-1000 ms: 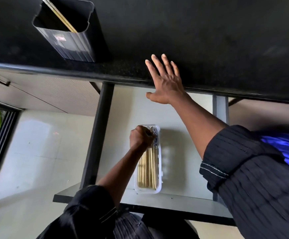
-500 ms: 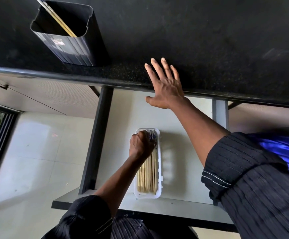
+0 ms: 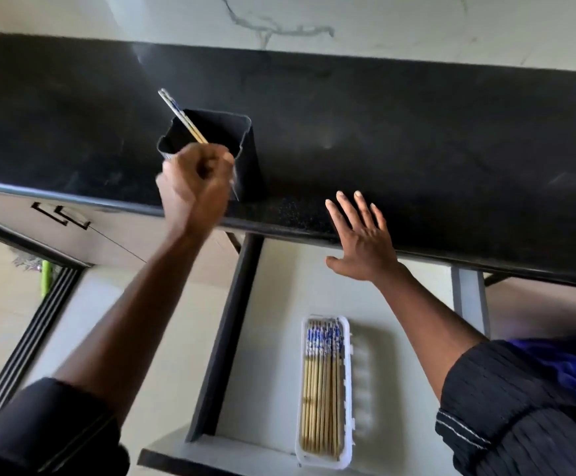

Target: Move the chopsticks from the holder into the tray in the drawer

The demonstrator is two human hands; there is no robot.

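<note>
A pair of chopsticks (image 3: 183, 119) is clenched in the left hand (image 3: 194, 187) at the black holder (image 3: 225, 142) (on the table (image 3: 417, 139), at 11 o'clock). The right hand (image 3: 362, 242) is spread, nothing in its grip. The tray (image 3: 348, 372), in the drawer (image 3: 273, 304) at 6 o'clock, is filled with chopsticks.

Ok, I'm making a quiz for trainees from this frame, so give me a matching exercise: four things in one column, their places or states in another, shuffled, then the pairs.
Things:
1. holder
2. tray
3. left hand
4. right hand

Places or states:
A. lies in the open drawer, filled with chopsticks
B. open, fingers spread, at the counter's edge
C. stands on the black counter
D. closed around chopsticks at the holder's mouth

Pairs: 1-C, 2-A, 3-D, 4-B
</note>
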